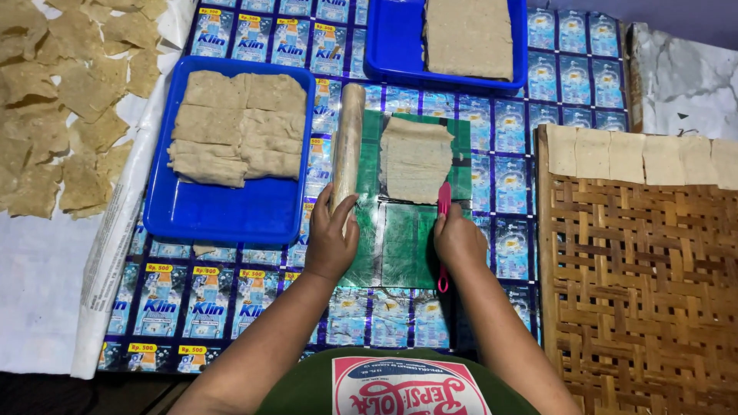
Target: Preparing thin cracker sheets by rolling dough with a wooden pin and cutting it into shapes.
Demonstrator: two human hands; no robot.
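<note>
A long cylindrical wooden rolling pin (347,142) is gripped at its near end by the left hand (332,240), beside a layered beige dough sheet (416,159) lying mid-worktop on a green cutting mat (400,246). A slim pink-handled cutter (443,230) is clasped in the right hand (458,240) at the sheet's near right corner.

Glossy plastic tray (223,219), rough woven bamboo mat (638,292), matt dough sheet (415,157).

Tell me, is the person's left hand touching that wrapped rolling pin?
Touching. The head view shows the left hand with its fingers curled around the near end of the rolling pin, no gap between them. The right hand holds a pink cutter instead.
</note>
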